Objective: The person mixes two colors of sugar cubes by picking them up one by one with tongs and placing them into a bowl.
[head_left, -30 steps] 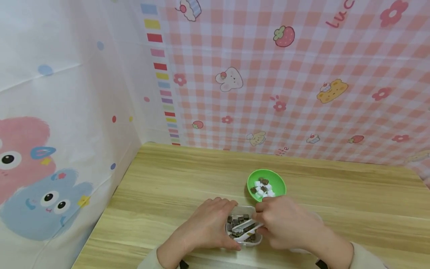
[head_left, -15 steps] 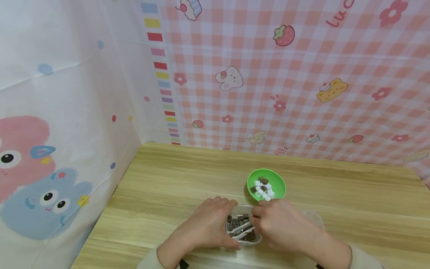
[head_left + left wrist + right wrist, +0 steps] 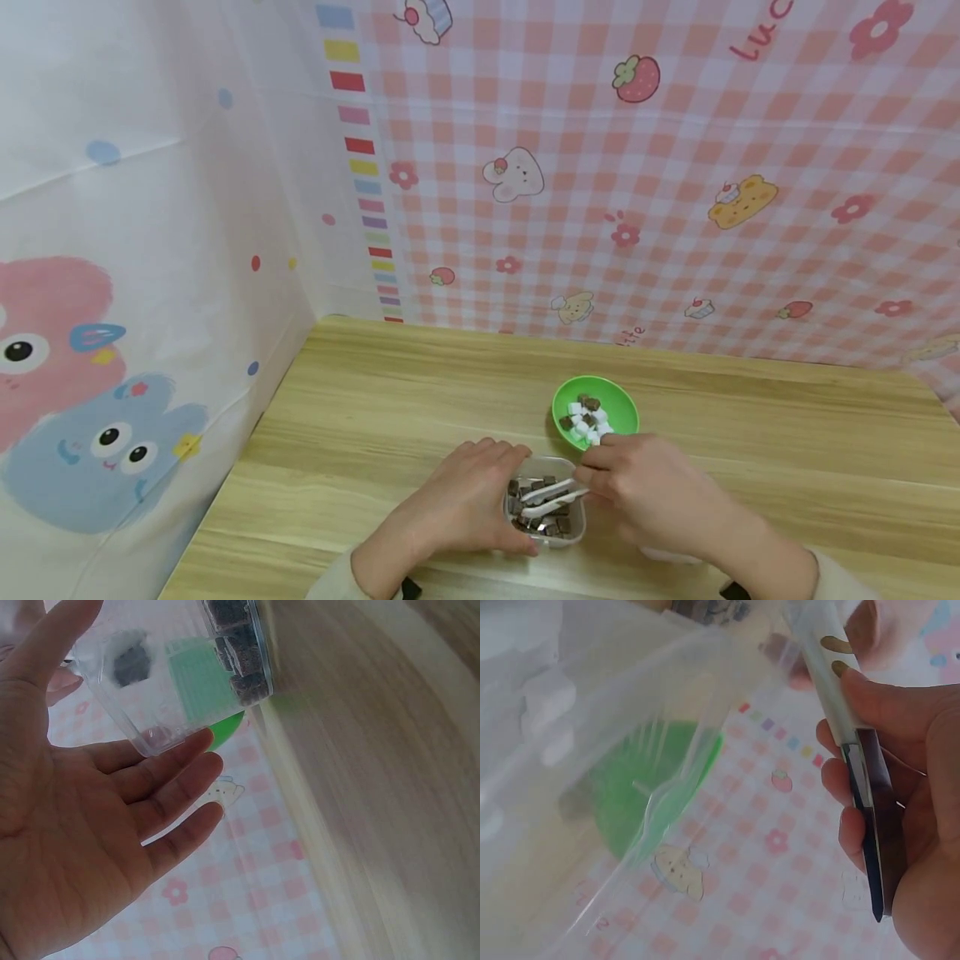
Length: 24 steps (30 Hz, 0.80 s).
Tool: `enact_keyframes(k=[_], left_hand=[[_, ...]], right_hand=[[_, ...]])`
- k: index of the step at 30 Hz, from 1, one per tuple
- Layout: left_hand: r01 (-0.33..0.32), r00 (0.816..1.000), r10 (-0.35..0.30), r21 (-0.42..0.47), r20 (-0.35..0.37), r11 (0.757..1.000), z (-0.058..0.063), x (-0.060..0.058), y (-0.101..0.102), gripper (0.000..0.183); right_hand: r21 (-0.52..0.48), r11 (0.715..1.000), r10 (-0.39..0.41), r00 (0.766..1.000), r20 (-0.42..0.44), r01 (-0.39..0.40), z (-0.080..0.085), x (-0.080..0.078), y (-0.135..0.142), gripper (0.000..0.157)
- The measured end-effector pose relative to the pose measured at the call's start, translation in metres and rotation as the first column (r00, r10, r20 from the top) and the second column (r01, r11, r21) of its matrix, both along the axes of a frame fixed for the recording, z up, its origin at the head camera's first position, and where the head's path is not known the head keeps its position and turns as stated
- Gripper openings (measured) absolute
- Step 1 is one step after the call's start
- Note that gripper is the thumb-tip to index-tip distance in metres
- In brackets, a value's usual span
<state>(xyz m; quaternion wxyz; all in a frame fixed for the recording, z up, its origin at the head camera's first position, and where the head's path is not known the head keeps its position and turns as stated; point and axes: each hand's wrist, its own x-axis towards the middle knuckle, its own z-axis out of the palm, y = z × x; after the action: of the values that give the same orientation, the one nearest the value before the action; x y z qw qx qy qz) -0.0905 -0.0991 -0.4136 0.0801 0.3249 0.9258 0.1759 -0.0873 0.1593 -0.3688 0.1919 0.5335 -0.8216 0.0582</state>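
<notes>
A clear plastic box (image 3: pixel 573 535) holds several brown cubes (image 3: pixel 517 525). My left hand (image 3: pixel 468 500) grips it, thumb at the near side and fingers at the far side. In the left wrist view the fingers (image 3: pixel 176 799) lie fairly straight along its wall. My right hand (image 3: pixel 656 500) pinches a pair of white tongs (image 3: pixel 558 492), whose two arms point left over the box. Whether the tips hold a cube cannot be told. In the right wrist view the tongs (image 3: pixel 829 682) show oval gold marks and dark ends.
Just behind the box stands a green bowl (image 3: pixel 626 417) with white and brown cubes in it. A second clear box (image 3: pixel 547 817) with white pieces sits beneath my right forearm, mostly hidden. The wooden tabletop (image 3: pixel 375 417) meets a checked cloth (image 3: pixel 675 150) at the back.
My right hand first shifted left, with the tongs down among the brown cubes. Now it has come back right and the tongs sit higher. The left hand stays put on the box.
</notes>
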Motion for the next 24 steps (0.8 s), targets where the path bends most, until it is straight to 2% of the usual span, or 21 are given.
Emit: enact_keyframes(k=[3, 6, 10, 11, 16, 20, 24], left_hand=[[-0.002, 1.0, 0.002, -0.002, 0.0, 1.0, 0.0, 0.0, 0.0, 0.099], [-0.005, 1.0, 0.005, -0.004, -0.003, 1.0, 0.0, 0.0, 0.001, 0.1], [-0.013, 1.0, 0.013, -0.005, 0.003, 1.0, 0.0, 0.002, 0.001, 0.102], [-0.015, 1.0, 0.015, -0.005, 0.006, 1.0, 0.0, 0.002, 0.001, 0.102], [-0.019, 1.0, 0.019, -0.006, 0.019, 1.0, 0.0, 0.002, 0.001, 0.103], [-0.02, 0.999, 0.02, -0.002, 0.027, 1.0, 0.0, 0.002, 0.001, 0.103], [-0.023, 0.999, 0.023, -0.001, 0.024, 1.0, 0.0, 0.002, 0.001, 0.103]], right_hand=[[-0.098, 0.995, -0.002, 1.0, 0.015, 0.003, 0.002, -0.003, 0.008, 0.024], [-0.2, 0.98, -0.006, 1.0, 0.007, 0.007, 0.003, -0.007, 0.018, 0.006], [-0.304, 0.951, -0.077, 0.996, -0.034, 0.063, 0.007, -0.012, 0.031, 0.046], [-0.323, 0.943, -0.102, 0.994, -0.041, 0.084, 0.009, -0.012, 0.034, 0.052], [-0.388, 0.902, -0.234, 0.97, -0.066, 0.191, 0.011, -0.016, 0.046, 0.055], [-0.414, 0.874, -0.317, 0.944, -0.088, 0.255, 0.002, -0.022, 0.057, 0.059], [-0.412, 0.865, -0.364, 0.924, -0.117, 0.288, -0.009, -0.028, 0.068, 0.062]])
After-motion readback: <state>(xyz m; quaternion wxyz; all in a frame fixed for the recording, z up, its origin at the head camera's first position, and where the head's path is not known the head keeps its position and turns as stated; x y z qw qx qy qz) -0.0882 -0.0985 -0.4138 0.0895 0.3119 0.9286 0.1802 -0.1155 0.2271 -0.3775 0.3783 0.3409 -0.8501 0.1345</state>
